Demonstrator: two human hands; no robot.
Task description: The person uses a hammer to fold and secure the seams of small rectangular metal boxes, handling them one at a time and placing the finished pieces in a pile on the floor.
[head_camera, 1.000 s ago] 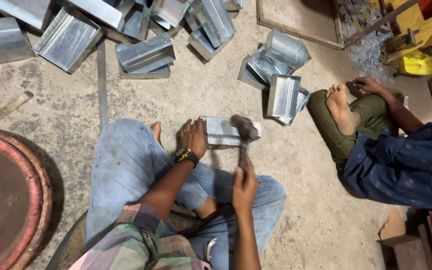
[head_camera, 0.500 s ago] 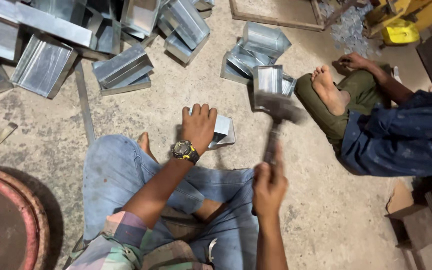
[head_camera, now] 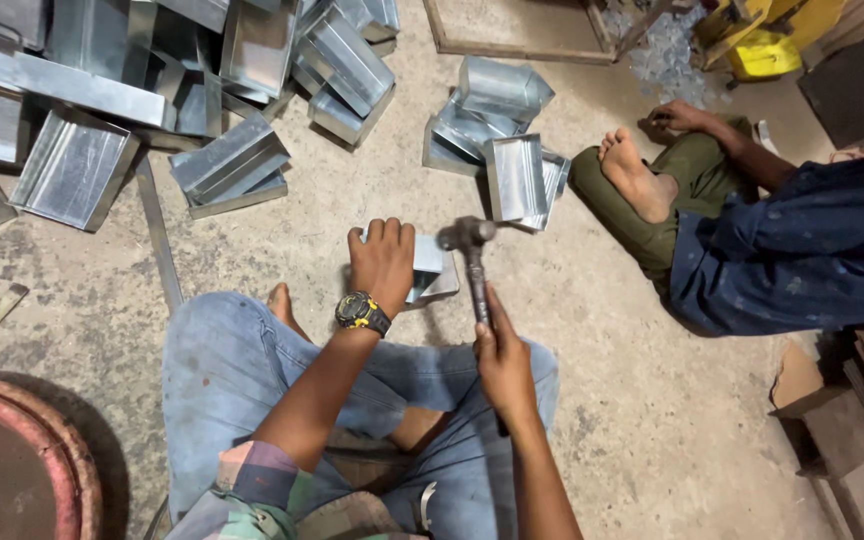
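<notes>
I sit on a concrete floor in blue jeans. My left hand (head_camera: 384, 262), with a black and yellow watch on the wrist, presses flat on a small folded sheet-metal piece (head_camera: 430, 270) lying in front of my knees. My right hand (head_camera: 500, 362) grips the handle of a hammer (head_camera: 469, 250). The hammer head hangs just above the right end of the metal piece.
Several folded sheet-metal trays (head_camera: 227, 165) lie piled at the upper left, and a smaller stack (head_camera: 512, 150) lies ahead. Another person (head_camera: 752, 235) sits barefoot at the right. A long metal strip (head_camera: 157, 235) lies on the floor; a rusty round drum (head_camera: 7, 470) stands at lower left.
The hammer swung up and to the right half a second ago and has now come back down over the metal piece. My left hand stayed on the piece.
</notes>
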